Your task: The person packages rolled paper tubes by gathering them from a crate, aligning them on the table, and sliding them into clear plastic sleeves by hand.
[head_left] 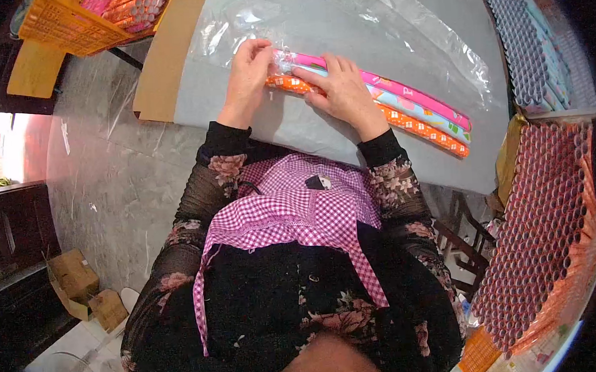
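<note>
Three patterned rolls of wrapping paper lie side by side on the grey tabletop: a pink roll (415,95), a light blue roll (402,102) and an orange roll (424,129). Clear plastic film (281,65) covers their left ends. Curled fingers of my left hand (247,76) pinch the film at those ends. My right hand (344,93) lies across the rolls and grips them together, its thumb on the near side and fingers over the pink one. The parts of the rolls under my right hand are hidden.
Loose clear plastic sheets (404,26) spread over the grey table (204,103). Cardboard (161,65) lines its left edge. An orange crate (63,26) holds more rolls at upper left. Stacked rolls (533,233) stand at right, with bluish ones (525,42) above. Cardboard boxes (75,274) sit on the floor.
</note>
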A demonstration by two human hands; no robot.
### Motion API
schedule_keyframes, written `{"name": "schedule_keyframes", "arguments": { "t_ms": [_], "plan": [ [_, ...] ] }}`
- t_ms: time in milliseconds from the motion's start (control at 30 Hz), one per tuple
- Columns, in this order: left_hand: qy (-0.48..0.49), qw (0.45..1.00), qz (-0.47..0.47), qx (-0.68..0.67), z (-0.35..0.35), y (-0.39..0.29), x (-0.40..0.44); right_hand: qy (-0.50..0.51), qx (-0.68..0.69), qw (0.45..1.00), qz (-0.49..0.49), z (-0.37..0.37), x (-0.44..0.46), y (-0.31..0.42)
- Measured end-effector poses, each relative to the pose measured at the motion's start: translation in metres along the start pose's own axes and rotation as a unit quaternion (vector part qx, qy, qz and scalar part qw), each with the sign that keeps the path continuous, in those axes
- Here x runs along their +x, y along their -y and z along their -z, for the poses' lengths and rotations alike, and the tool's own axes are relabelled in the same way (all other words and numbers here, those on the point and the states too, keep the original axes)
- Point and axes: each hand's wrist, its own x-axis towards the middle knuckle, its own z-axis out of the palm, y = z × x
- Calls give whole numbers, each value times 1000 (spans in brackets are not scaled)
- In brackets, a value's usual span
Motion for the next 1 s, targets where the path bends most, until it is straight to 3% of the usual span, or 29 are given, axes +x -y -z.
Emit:
{"name": "schedule_keyframes", "arguments": {
  "t_ms": [100,233,300,400,667,733,833,1000],
  "plan": [
    [76,992,-56,83,5,7,-1,-14,-6,1000,13,-2,0,-2],
    [123,976,-38,175,15,7,0,-16,-11,1000,15,-2,0,-1],
    [62,954,-97,276,12,1,-1,-15,-14,1000,13,-2,0,-1],
    [-12,935,-100,341,17,11,9,-2,-20,1000,14,0,0,0],
    [-171,857,-235,425,69,14,51,1,-12,1000,5,-2,2,-2],
    [-162,851,-234,442,77,12,55,11,-10,1000,-12,-1,3,-1],
    [-69,881,-129,450,71,5,52,19,-22,1000,1,0,6,-3],
    [9,889,-136,437,51,16,42,90,-40,995,-12,9,18,-3]
  ]
}}
